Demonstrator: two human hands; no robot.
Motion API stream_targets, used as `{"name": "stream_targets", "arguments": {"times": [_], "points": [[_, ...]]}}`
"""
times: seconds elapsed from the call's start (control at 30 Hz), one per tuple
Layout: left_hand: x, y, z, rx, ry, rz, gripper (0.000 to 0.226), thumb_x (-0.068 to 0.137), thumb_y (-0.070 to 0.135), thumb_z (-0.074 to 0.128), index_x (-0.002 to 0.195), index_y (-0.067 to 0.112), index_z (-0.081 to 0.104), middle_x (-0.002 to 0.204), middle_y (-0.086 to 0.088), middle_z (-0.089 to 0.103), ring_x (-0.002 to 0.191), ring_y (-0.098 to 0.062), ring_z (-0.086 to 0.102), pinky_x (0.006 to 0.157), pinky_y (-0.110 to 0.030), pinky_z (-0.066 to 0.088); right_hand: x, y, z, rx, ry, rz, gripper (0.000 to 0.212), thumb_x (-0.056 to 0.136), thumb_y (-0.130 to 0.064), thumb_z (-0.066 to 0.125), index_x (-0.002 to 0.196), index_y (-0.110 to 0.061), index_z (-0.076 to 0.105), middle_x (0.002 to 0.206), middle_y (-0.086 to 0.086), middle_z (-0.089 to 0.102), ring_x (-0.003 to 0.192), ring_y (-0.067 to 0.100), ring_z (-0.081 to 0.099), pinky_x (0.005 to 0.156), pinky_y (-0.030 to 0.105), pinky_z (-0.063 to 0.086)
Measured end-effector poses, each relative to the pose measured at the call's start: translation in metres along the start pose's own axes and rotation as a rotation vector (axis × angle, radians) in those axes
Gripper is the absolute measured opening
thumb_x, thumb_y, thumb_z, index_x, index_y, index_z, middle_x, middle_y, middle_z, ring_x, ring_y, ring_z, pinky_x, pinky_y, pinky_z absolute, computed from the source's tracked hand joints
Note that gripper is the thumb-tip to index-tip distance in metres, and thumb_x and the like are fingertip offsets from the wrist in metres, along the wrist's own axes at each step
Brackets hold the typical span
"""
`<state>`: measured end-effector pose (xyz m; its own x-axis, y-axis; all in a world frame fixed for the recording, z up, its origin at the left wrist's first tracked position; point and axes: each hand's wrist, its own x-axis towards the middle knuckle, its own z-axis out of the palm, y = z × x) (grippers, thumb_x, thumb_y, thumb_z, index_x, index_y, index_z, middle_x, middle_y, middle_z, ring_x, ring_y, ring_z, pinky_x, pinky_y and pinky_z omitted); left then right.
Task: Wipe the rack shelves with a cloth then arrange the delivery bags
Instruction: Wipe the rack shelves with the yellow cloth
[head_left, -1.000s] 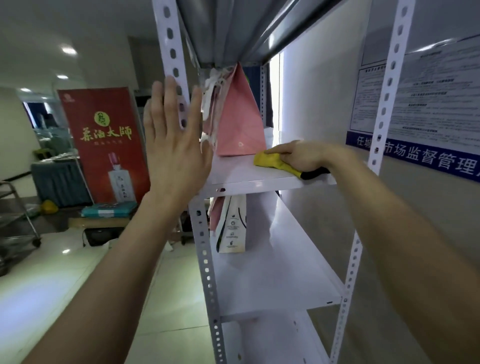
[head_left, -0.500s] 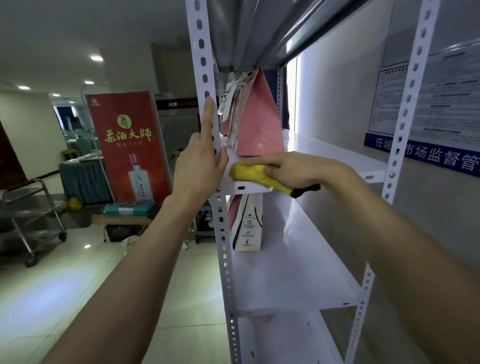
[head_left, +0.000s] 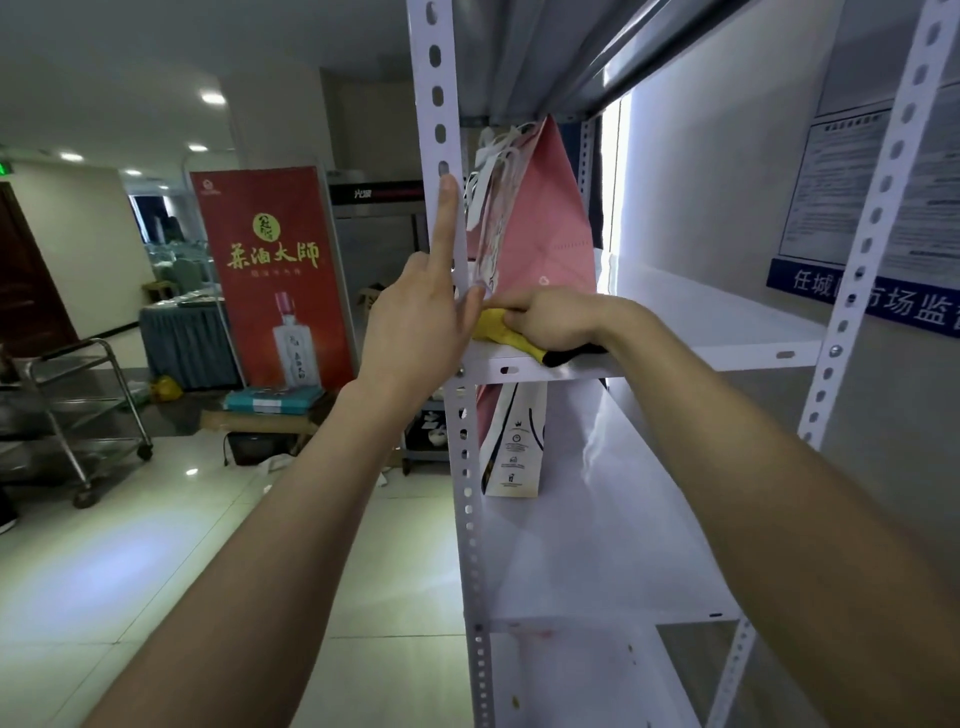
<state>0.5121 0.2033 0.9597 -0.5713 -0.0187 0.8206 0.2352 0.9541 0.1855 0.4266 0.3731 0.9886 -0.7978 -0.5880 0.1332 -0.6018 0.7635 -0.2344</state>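
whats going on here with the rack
A person is wiping a white metal rack shelf. The right hand grips a bunched yellow cloth and presses it on the shelf's front left corner, right beside a pink paper bag standing there. The left hand rests open against the perforated white upright post, index finger pointing up. A white printed paper bag stands on the shelf below.

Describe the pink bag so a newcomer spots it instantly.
Start at the white rack against the wall. On the shelf where the right hand holds a yellow cloth, the pink bag stands beside the left post. The white bag sits one shelf lower; this one is pink.
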Motion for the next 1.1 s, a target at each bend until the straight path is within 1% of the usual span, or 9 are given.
{"name": "stream_targets", "arguments": {"times": [0.13,0.3,0.43,0.6,0.67,0.77,0.9,0.97,1.1], "points": [[-0.003,-0.009,0.004,-0.05,0.02,0.037,0.093,0.108,0.046,0.056,0.17,0.035,-0.013,0.098,-0.006,0.057,0.071,-0.017,0.057,0.064,-0.041,0.056,-0.04,0.015,0.01,0.05,0.104,-0.057,0.051,0.109,-0.038,0.039,0.156,-0.057,0.032,0.163,-0.007,0.044,0.142,0.022,0.045,0.101,0.028,0.034],[-0.049,-0.027,0.029,-0.155,0.042,0.047,0.075,0.113,0.051,0.044,0.17,0.042,-0.003,0.118,-0.002,0.053,0.078,-0.017,0.058,0.068,-0.045,0.058,-0.083,0.03,0.041,-0.092,0.425,-0.113,0.052,0.109,-0.034,0.042,0.159,-0.045,0.036,0.157,-0.01,0.048,0.141,0.021,0.045,0.112,0.043,0.036],[-0.113,-0.048,0.055,-0.298,0.041,-0.143,0.078,0.11,0.059,0.045,0.168,0.049,-0.007,0.157,-0.002,0.047,0.113,-0.026,0.069,0.086,-0.047,0.06,-0.1,0.043,0.08,-0.337,0.775,-0.004,0.047,0.108,-0.027,0.047,0.155,-0.032,0.046,0.15,0.0,0.054,0.128,0.029,0.053,0.105,0.049,0.039],[-0.192,-0.071,0.09,-0.387,-0.098,-0.295,0.082,0.107,0.065,0.046,0.168,0.047,-0.005,0.166,-0.001,0.042,0.134,-0.02,0.059,0.097,-0.043,0.056,-0.139,0.075,0.145,-0.391,1.0,0.126,0.051,0.105,-0.014,0.052,0.155,-0.021,0.046,0.148,0.016,0.049,0.114,0.039,0.051,0.093,0.052,0.044],[-0.225,-0.08,0.107,-0.405,-0.161,-0.344,0.082,0.105,0.067,0.048,0.168,0.045,0.0,0.162,0.005,0.045,0.131,-0.013,0.058,0.097,-0.039,0.053,-0.173,0.091,0.195,-0.272,0.967,0.122,0.048,0.107,-0.016,0.049,0.155,-0.015,0.047,0.141,0.019,0.053,0.109,0.043,0.053,0.093,0.055,0.046],[-0.282,-0.09,0.134,-0.442,-0.283,-0.46,0.084,0.098,0.076,0.052,0.165,0.05,0.008,0.137,0.012,0.056,0.115,-0.008,0.062,0.088,-0.043,0.057,-0.233,0.1,0.286,-0.14,0.84,0.182,0.045,0.108,-0.02,0.05,0.152,-0.012,0.053,0.136,0.018,0.057,0.112,0.043,0.057,0.097,0.054,0.048],[-0.364,-0.101,0.169,-0.445,-0.529,-0.587,0.094,0.089,0.087,0.054,0.164,0.044,0.017,0.137,0.015,0.055,0.119,-0.009,0.061,0.094,-0.047,0.057,-0.3,0.097,0.394,0.023,0.543,0.351,0.048,0.107,-0.027,0.049,0.154,-0.017,0.051,0.148,0.012,0.055,0.12,0.04,0.059,0.097,0.05,0.052],[-0.398,-0.106,0.185,-0.432,-0.635,-0.618,0.094,0.092,0.079,0.059,0.165,0.033,0.024,0.142,0.007,0.056,0.126,-0.014,0.06,0.1,-0.046,0.055,-0.321,0.096,0.428,0.096,0.412,0.383,0.048,0.107,-0.025,0.051,0.155,-0.016,0.05,0.148,0.011,0.056,0.12,0.038,0.061,0.095,0.051,0.053],[-0.444,-0.111,0.209,-0.418,-0.793,-0.671,0.085,0.098,0.058,0.068,0.164,0.017,0.033,0.15,-0.007,0.055,0.132,-0.02,0.059,0.106,-0.042,0.051,-0.345,0.096,0.466,0.2,0.238,0.422,0.05,0.105,-0.013,0.057,0.154,-0.012,0.05,0.15,0.011,0.057,0.128,0.037,0.058,0.105,0.054,0.047]]}}
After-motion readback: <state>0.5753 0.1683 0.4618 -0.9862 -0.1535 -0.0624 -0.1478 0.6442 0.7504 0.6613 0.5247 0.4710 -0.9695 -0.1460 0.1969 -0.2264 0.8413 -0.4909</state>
